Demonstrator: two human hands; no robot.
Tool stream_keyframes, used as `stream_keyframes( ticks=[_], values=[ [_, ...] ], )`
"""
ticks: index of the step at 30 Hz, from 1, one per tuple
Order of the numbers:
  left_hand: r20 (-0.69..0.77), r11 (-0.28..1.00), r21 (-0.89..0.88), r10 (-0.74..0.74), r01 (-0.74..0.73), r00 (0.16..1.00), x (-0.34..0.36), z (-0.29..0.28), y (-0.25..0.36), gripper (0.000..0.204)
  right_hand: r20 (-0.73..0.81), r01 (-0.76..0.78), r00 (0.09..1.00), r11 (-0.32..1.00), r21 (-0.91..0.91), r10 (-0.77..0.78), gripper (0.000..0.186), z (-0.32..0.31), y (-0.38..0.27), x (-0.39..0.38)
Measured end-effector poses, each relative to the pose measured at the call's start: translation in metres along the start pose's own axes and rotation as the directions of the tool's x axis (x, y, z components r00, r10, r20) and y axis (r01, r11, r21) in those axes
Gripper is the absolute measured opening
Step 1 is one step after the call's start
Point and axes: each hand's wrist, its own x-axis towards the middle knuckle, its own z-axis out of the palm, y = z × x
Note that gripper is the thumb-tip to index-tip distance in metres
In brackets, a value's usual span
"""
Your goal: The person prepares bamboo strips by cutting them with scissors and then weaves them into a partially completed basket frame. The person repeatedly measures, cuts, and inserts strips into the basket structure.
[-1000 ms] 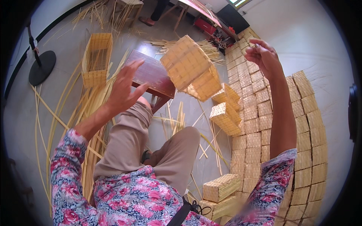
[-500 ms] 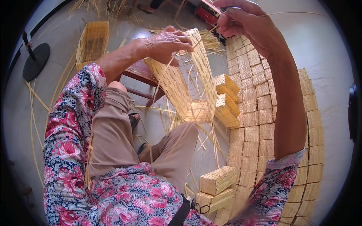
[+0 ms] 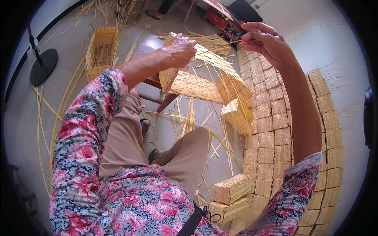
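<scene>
A long woven bamboo basket point(image 3: 195, 82) hangs tilted above my knees in front of the dark red bench point(image 3: 145, 51), its open side showing several loose thin strands. My left hand point(image 3: 181, 51) is closed on the upper edge of its left end. My right hand point(image 3: 264, 43) is raised to the upper right with curled fingers, pinching a thin strip point(image 3: 226, 44) that runs toward my left hand. Exactly where the strip meets the basket is hidden by my left hand.
Another open basket point(image 3: 101, 49) stands at left near a black stand base point(image 3: 43, 67). Stacked baskets point(image 3: 232, 188) sit at right, beside rows of packed baskets point(image 3: 275, 129). Loose strips point(image 3: 189, 118) litter the floor. A person's foot point(image 3: 153, 13) shows at the top.
My left hand has risen onto the basket and moved right. The basket has turned from bottom-up to open, then swung more crosswise. My right hand now draws a strip, slightly lower than half a second ago.
</scene>
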Motion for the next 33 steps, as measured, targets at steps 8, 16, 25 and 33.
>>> stream_keyframes(
  ticks=[8,16,25,33],
  values=[
    [-0.050,0.947,-0.037,-0.322,0.320,0.946,-0.012,-0.016,0.028,0.024,0.074,0.107,0.993,0.980,-0.169,-0.096,0.028,0.027,-0.030,0.008],
    [0.139,0.743,-0.193,-0.626,0.641,0.768,-0.014,-0.037,0.015,0.034,0.110,0.098,0.991,0.973,-0.211,-0.076,0.025,0.050,-0.047,0.009],
    [-0.011,0.608,-0.525,-0.704,0.596,0.710,-0.067,0.042,0.052,0.046,0.203,0.113,0.973,0.993,-0.013,-0.108,0.033,0.083,0.005,-0.040],
    [-0.086,0.652,-0.595,-0.633,0.469,0.770,-0.058,0.054,0.087,0.064,-0.313,-0.127,0.919,0.933,0.336,0.238,0.071,0.082,0.181,-0.137]
  ],
)
